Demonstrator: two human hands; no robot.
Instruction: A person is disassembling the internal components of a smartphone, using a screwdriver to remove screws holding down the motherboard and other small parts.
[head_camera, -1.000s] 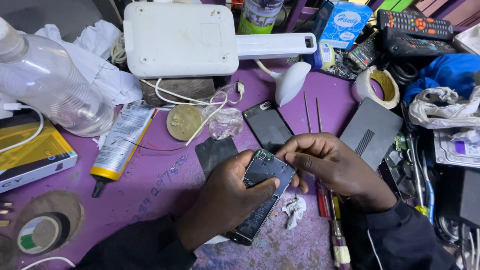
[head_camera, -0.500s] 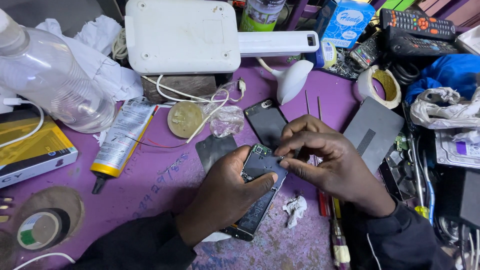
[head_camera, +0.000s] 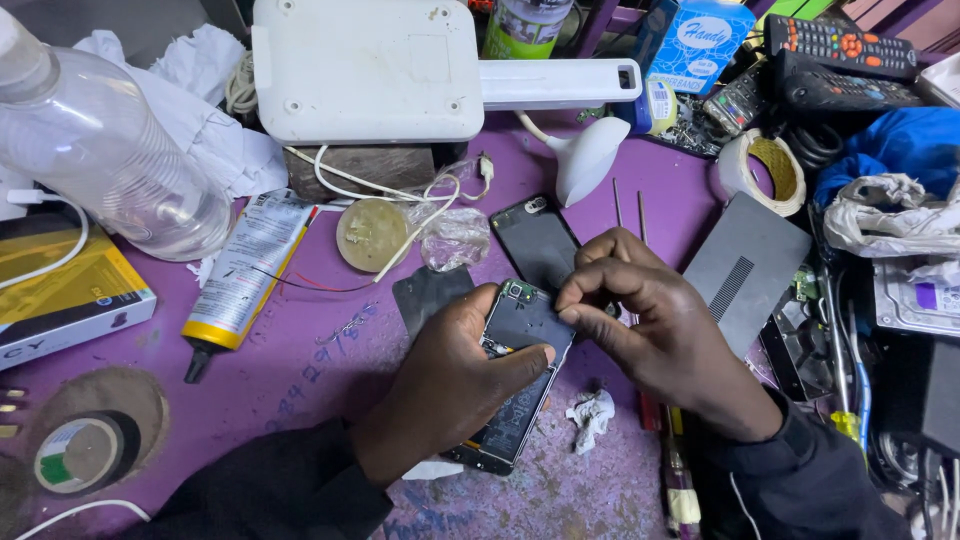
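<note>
- The left hand grips an opened smartphone from its left side, thumb pressed across the exposed dark innards; the phone lies slanted on the scuffed purple table.
- The right hand has its fingertips pinched together at the phone's upper right edge; what they pinch is hidden.
- A crumpled white tissue scrap lies just below the phone, and a roll of dark tape sits at the near left.
- Beyond the knuckles rests a glossy black phone back cover, partly blocked by the right fingers.
- A squeezed glue tube with a black nozzle lies left.
- Farther: a clear plastic bottle and a boxy white plastic lamp base.
</note>
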